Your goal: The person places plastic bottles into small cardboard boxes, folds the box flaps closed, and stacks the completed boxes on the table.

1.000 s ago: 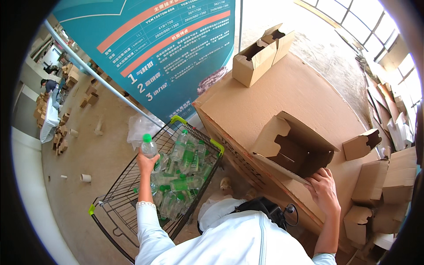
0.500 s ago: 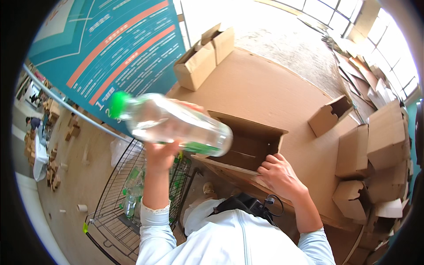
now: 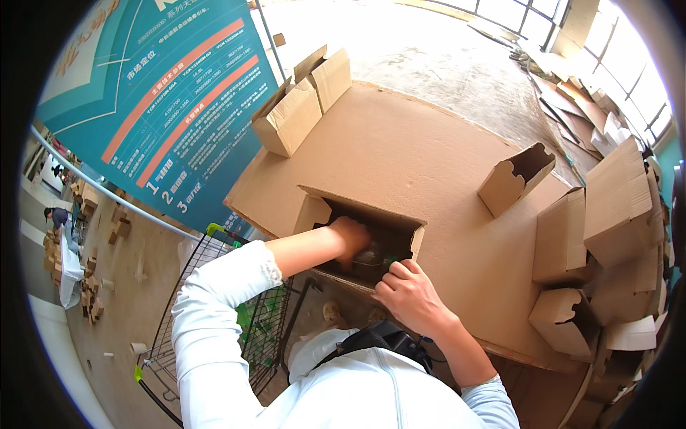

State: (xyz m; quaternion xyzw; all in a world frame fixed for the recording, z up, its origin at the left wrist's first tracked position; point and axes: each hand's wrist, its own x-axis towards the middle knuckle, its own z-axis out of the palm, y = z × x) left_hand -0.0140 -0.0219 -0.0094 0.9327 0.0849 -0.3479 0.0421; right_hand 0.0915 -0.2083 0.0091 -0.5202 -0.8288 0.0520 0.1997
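Note:
An open cardboard box (image 3: 361,200) stands at the near edge of the cardboard-covered surface, right in front of me. My left hand (image 3: 349,237) reaches down inside it, fingers curled and partly lost in the shadow. A clear plastic bottle (image 3: 369,257) with a green cap lies low in the box, against the left hand; most of it is hidden. My right hand (image 3: 413,292) is closed on the near right corner of the box's rim, thumb and fingertips over the cardboard edge.
Left of me is a wire shopping cart (image 3: 268,329) holding several green-labelled bottles. Two joined cartons (image 3: 293,118) stand at the far left of the surface (image 3: 421,154). A small open carton (image 3: 504,187) is on the right, near a stack of cartons (image 3: 564,239). A blue-green banner (image 3: 164,107) rises at the left.
My left hand has carried the bottle from above the cart rightward and down into the box. The right hand stays on the box's rim. The view has shifted slightly.

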